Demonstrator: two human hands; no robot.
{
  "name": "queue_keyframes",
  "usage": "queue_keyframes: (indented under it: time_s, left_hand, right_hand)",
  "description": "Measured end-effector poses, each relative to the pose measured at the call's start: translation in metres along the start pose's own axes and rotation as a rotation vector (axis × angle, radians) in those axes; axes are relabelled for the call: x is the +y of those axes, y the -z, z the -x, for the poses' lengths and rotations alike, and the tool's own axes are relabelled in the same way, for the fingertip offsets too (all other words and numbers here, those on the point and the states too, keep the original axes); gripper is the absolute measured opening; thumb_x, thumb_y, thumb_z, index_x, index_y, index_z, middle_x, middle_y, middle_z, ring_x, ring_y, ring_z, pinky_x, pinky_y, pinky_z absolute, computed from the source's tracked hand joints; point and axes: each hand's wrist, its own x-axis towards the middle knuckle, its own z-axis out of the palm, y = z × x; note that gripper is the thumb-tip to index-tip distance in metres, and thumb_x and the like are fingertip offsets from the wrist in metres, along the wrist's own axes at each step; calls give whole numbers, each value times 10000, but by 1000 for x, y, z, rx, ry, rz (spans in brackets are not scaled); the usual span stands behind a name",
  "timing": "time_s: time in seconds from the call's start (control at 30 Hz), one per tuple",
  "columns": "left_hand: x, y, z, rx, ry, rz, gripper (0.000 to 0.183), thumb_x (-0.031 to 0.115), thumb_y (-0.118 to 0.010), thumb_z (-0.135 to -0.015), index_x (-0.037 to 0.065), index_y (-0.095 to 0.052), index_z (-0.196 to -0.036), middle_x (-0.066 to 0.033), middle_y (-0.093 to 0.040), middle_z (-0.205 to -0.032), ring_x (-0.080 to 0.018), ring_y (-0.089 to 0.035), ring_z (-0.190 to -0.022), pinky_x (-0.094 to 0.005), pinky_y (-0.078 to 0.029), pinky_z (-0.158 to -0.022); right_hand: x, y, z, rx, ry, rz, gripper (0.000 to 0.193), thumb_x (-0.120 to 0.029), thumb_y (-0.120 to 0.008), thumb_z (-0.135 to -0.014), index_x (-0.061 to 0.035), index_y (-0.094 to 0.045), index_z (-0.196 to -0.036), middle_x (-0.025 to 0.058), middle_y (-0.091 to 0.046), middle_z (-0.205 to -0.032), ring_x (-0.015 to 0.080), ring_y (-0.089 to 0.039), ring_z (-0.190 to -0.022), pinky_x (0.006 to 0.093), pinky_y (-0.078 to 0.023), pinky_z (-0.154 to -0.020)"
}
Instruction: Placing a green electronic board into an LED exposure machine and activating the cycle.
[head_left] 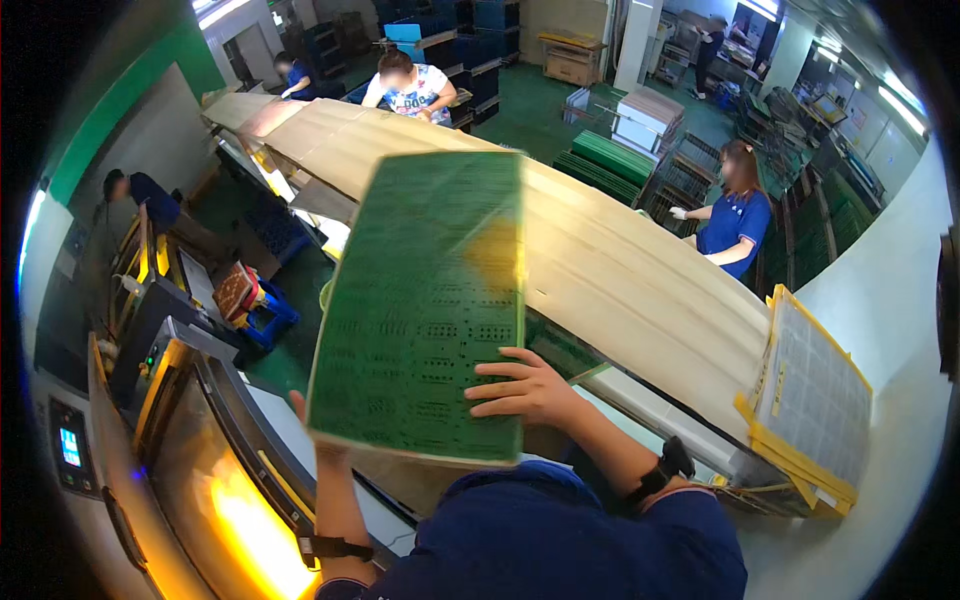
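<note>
Holding up a green circuit-board panel (420,290) in front of the chest, tilted slightly, with rows of small dark marks on its face and a yellowish glare near its right edge. At the panel's lower right edge, pressing with the right hand (530,390), fingers extended and spread across the front face; cannot tell the thumb's position behind the edge. At the lower left, supporting with the left hand (299,406), mostly hidden behind the panel save for a fingertip past the edge; cannot tell the state of its fingers. On both forearms, wearing dark straps (665,475).

Beyond the panel, partly covered by it in view, a long beige-topped table (640,270), running from upper left to lower right. At its near right end, a grey framed screen (820,380), edged in yellow tape. To the left, a machine window (250,520) glowing yellow, beside a control panel (70,447) with a lit display. Farther up on that side, a blue stool (272,317).

Across the table, a person in a white patterned top (412,95) and, farther right, a person in a blue shirt (738,238), wearing white gloves. Between these two, farther back, stacked green panels (608,160).
</note>
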Motion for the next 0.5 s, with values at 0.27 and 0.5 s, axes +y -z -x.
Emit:
queue_keyframes:
  time_s: [0.27, 0.5]
  left_hand:
    - [130, -60, 67, 301, 193, -278, 399, 92, -634, -899, -43, -559, -1267, -159, -667, -1163, -259, -685, -992, -384, -577, -846]
    - [153, -27, 264, 946, -117, -432, 411, 22, -606, -863, -12, -576, -1271, -129, -679, -1137, -244, -683, -963, -384, -572, -846]
  right_hand:
    - [-7, -68, -60, 335, -422, -640, 336, -220, -518, -968, -187, -640, -1280, 144, -453, -1507, 315, -321, -1457, 495, -226, -1195]
    - [-24, -227, -109, -420, -1083, -2303, 463, -299, -513, -1031, 1, -501, -1383, 125, -593, -1327, 256, -575, -1177, 342, -432, -1020]
